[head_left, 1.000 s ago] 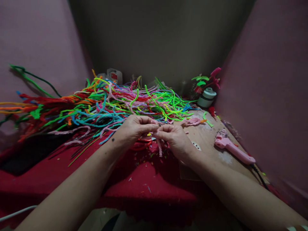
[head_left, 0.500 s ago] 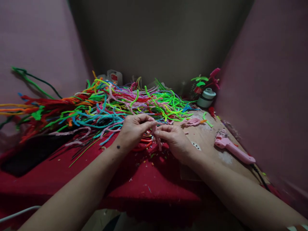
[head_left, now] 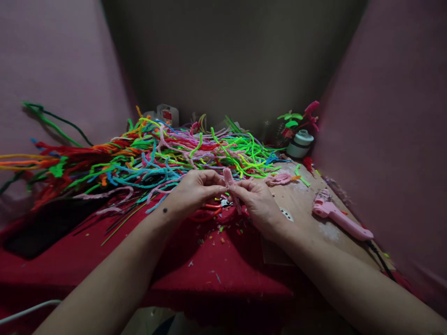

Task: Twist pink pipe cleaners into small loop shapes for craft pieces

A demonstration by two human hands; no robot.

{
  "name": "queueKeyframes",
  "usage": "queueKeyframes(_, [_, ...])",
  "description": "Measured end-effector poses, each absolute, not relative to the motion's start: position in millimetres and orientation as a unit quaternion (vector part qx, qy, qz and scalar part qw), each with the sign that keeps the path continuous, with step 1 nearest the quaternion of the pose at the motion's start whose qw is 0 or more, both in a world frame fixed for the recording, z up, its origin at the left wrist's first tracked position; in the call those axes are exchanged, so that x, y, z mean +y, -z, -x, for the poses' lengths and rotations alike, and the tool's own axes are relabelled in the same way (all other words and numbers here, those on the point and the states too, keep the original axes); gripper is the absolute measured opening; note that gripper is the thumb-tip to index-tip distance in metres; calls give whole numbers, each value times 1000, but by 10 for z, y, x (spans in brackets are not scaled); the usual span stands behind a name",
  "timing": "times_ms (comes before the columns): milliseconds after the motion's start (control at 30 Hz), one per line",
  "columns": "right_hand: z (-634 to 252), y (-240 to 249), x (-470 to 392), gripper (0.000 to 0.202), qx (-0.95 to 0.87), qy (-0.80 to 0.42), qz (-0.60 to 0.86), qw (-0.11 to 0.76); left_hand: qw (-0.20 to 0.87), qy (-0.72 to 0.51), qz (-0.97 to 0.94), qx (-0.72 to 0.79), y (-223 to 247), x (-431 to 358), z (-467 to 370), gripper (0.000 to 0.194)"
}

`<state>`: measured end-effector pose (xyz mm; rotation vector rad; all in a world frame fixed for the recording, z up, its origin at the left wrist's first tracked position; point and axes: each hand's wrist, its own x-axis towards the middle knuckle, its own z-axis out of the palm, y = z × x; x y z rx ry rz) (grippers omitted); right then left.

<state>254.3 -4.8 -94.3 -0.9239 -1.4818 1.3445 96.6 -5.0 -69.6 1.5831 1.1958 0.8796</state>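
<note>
Between my fingertips is a folded pink pipe cleaner [head_left: 228, 177], its loop standing up and its lower ends hanging below my fingers. My left hand [head_left: 199, 188] pinches it from the left with thumb and forefinger. From the right, my right hand [head_left: 254, 200] grips it at about the same point. Pliers with red handles [head_left: 208, 207] lie on the table just under my hands, partly covered by them. Close beyond my right hand rests a pink pipe-cleaner piece with an orange tip [head_left: 282, 178].
A large heap of coloured pipe cleaners [head_left: 167, 153] covers the back and left. A pink glue gun [head_left: 340, 218] lies on a brown board [head_left: 303, 232] at right. Behind it stand a pale jar [head_left: 300, 143] and pipe-cleaner flowers [head_left: 292, 120]. Scraps dot the red cloth [head_left: 195, 274].
The pink pipe cleaner has turned in my fingers, so its loop now points up. My left hand has lowered slightly, and more of the pliers shows.
</note>
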Motion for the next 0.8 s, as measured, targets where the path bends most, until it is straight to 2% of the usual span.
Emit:
queueKeyframes(100, [-2542,942,-46,41,-617,-529,372,448,382,-391,-680,488,758,-46,-991,19])
queueKeyframes(267, [-2553,984,-25,32,-616,-541,375,434,313,-404,-705,493,806,-37,-999,19])
queueKeyframes(333, [-2559,992,-25,31,-614,-541,382,429,331,-394,-699,496,788,-42,-1000,20])
queueKeyframes(533, [-2562,981,-51,31,-625,-538,385,414,474,-395,-629,473,748,-80,-1020,24])
queueKeyframes(800, [-2547,972,-50,22,-599,-583,354,420,517,-433,-563,478,746,-75,-1019,18])
